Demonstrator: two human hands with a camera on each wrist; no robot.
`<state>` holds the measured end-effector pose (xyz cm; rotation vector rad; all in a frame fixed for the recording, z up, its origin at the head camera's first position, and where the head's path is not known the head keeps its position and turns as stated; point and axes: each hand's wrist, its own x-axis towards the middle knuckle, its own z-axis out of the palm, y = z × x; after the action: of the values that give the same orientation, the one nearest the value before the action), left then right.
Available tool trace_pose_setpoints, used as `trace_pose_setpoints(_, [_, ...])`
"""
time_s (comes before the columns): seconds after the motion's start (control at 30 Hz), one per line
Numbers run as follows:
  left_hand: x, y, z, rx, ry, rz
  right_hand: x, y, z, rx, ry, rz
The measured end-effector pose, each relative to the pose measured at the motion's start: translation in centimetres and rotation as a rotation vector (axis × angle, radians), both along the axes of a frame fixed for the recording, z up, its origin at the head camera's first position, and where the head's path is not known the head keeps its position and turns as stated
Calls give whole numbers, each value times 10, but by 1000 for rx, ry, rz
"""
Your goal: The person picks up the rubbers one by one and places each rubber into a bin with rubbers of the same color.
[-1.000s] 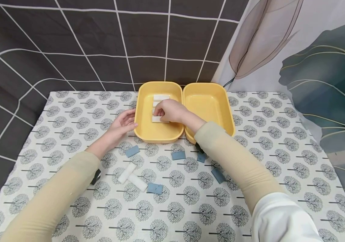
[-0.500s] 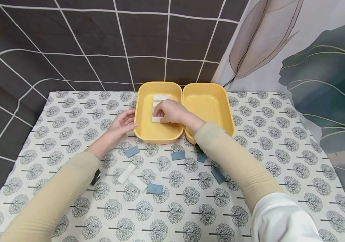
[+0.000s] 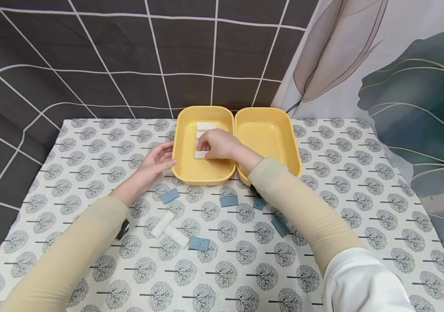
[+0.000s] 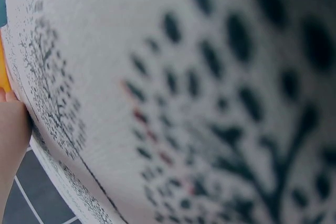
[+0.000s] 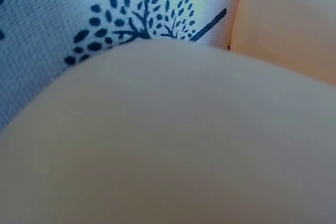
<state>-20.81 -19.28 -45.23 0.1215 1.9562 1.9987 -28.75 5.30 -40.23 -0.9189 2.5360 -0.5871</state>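
Two yellow plastic containers stand side by side at the back of the table. My right hand (image 3: 219, 144) reaches into the left container (image 3: 184, 167), its curled fingers on a white block (image 3: 201, 154); the fingertips are partly hidden. Behind it in the same container lie more white blocks (image 3: 207, 126) in a column, some covered by the hand. My left hand (image 3: 154, 163) rests against the left container's outer left side, fingers relaxed and thumb near the rim. In the left wrist view, only part of the left hand (image 4: 11, 129) shows at the edge.
The right container (image 3: 268, 138) stands under the right forearm. Two white blocks (image 3: 176, 235) touch each other on the tree-print cloth. Several blue blocks (image 3: 229, 200) lie scattered in front of the containers. A dark tiled-pattern curtain (image 3: 183, 47) hangs behind.
Almost nothing differs. Both hands keep their places at the left container, and the view has shifted very slightly.
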Motion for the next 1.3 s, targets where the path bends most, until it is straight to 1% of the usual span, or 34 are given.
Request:
trace_pose_setpoints(0.2, [0, 0, 0, 5, -2, 1, 0, 0, -1, 6, 10, 1])
trace_pose_setpoints(0.47, [1, 0, 2, -10, 0, 3, 2, 0, 0, -19, 1, -17])
trace_pose_setpoints(0.77, [1, 0, 2, -3, -9, 1, 4, -1, 2, 11, 7, -25])
trace_pose_setpoints(1.03, [0, 0, 2, -15, 8, -2, 5, -1, 3, 22, 15, -29])
trace_pose_setpoints(1.17, [1, 0, 2, -9, 12, -4, 4, 0, 3, -8, 9, -24])
trace_pose_setpoints(1.3, [1, 0, 1, 0, 7, 0, 2, 1, 4, -93, -17, -32])
